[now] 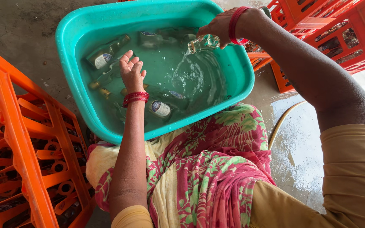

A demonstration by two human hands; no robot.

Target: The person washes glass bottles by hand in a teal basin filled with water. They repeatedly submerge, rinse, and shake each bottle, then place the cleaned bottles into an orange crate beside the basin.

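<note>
Wet concrete floor (300, 143) under a teal tub (70, 59) of sunken bottles (106, 57).
Right hand (218, 26) gripped a small glass bottle (203, 43), tipped and pouring water into the tub; left hand (132, 72) hung loose and empty above the water — slick glass could likely slip and crack against the submerged ones.

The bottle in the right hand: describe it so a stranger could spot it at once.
Find the teal tub of water. Over its far right rim, the right hand holds a small clear bottle tipped sideways. Unlike the sunken bottles, it is above the surface, pouring water out.
</note>
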